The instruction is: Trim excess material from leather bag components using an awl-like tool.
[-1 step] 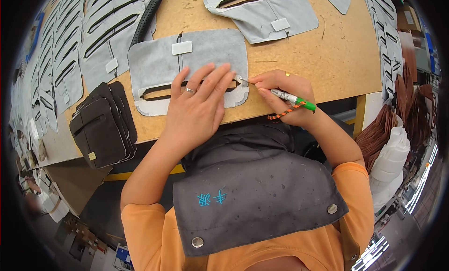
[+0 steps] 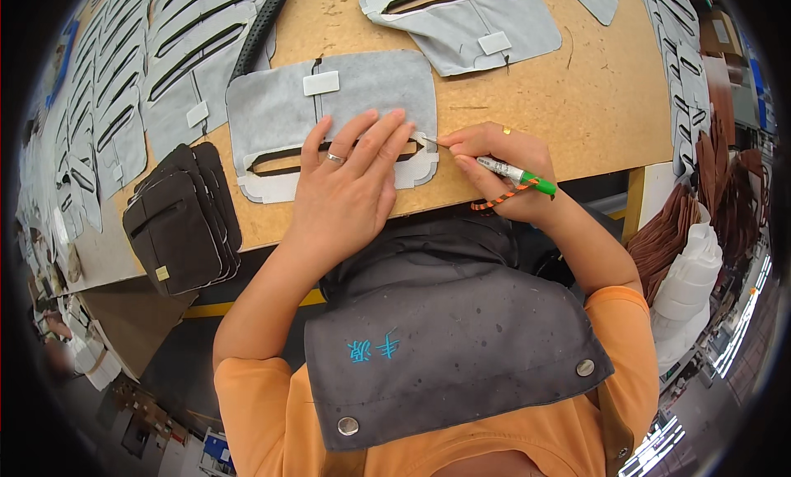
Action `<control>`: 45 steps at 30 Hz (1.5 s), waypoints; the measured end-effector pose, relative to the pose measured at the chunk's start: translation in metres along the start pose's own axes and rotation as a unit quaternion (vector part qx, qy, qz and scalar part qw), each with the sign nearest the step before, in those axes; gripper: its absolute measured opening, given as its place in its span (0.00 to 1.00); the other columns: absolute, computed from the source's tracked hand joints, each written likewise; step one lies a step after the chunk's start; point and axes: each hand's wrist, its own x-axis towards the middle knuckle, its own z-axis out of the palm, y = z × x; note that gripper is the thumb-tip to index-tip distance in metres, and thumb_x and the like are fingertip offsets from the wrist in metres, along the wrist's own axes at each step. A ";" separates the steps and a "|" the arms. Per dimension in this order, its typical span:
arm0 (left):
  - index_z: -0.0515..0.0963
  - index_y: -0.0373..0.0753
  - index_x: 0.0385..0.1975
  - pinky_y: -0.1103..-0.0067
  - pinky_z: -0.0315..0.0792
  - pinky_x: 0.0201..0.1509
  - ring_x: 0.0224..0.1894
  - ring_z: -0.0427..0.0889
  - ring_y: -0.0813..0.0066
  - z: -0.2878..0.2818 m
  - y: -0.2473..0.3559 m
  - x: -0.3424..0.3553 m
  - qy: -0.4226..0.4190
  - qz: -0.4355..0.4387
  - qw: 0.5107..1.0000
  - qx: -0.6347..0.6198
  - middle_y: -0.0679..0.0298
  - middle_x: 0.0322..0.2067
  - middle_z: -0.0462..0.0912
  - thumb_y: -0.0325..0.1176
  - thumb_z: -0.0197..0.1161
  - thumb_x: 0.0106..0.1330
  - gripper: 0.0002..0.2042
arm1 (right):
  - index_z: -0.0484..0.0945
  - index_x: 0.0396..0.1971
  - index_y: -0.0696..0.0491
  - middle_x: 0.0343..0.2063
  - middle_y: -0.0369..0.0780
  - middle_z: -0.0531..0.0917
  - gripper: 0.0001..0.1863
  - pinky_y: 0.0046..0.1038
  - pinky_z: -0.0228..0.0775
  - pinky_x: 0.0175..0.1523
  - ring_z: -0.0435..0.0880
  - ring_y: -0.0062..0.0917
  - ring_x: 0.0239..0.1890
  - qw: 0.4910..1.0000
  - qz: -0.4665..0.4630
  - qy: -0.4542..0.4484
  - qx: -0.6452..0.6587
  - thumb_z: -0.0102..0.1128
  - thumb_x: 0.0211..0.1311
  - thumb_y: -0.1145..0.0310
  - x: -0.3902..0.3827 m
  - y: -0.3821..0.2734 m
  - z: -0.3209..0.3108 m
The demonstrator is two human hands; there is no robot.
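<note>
My left hand [image 2: 346, 189] lies flat, fingers spread, on a grey fabric panel [image 2: 371, 81] with a long slot that shows dark material underneath. It wears a ring. My right hand [image 2: 494, 168] grips a marker pen with a green cap [image 2: 517, 175], and the pen's tip touches the panel's right edge, just beside my left fingertips. An orange cord [image 2: 498, 199] hangs from the pen. The panel lies on a wooden worktable [image 2: 577, 90] near its front edge.
A stack of dark brown pocket pieces [image 2: 181, 222] sits at the table's left front. Another grey panel [image 2: 486, 16] lies farther back, and rows of several grey panels [image 2: 124, 81] cover the left. A black hose [image 2: 259, 32] crosses the back. Brown pieces [image 2: 667, 238] are piled at the right.
</note>
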 end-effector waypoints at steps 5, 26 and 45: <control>0.71 0.46 0.58 0.65 0.47 0.70 0.63 0.66 0.71 0.002 -0.003 -0.004 0.018 -0.025 1.000 0.003 0.70 0.61 0.69 0.26 0.58 0.58 0.25 | 0.80 0.31 0.57 0.34 0.41 0.86 0.05 0.25 0.76 0.38 0.86 0.30 0.33 1.000 -0.006 0.004 0.006 0.64 0.53 0.78 -0.001 0.002 0.001; 0.70 0.41 0.58 0.66 0.48 0.66 0.59 0.68 0.70 0.000 0.010 -0.002 0.011 -0.070 0.996 -0.052 0.66 0.58 0.71 0.31 0.54 0.64 0.20 | 0.79 0.31 0.58 0.34 0.41 0.86 0.05 0.23 0.75 0.35 0.84 0.26 0.30 1.000 -0.020 0.005 -0.007 0.64 0.54 0.76 -0.003 0.003 0.001; 0.77 0.45 0.48 0.72 0.55 0.56 0.52 0.73 0.72 0.003 -0.004 -0.001 0.061 0.010 0.997 -0.044 0.72 0.56 0.75 0.26 0.61 0.58 0.17 | 0.79 0.33 0.59 0.30 0.38 0.83 0.04 0.21 0.72 0.36 0.82 0.21 0.32 0.995 0.049 -0.010 0.082 0.62 0.58 0.77 0.004 -0.002 0.003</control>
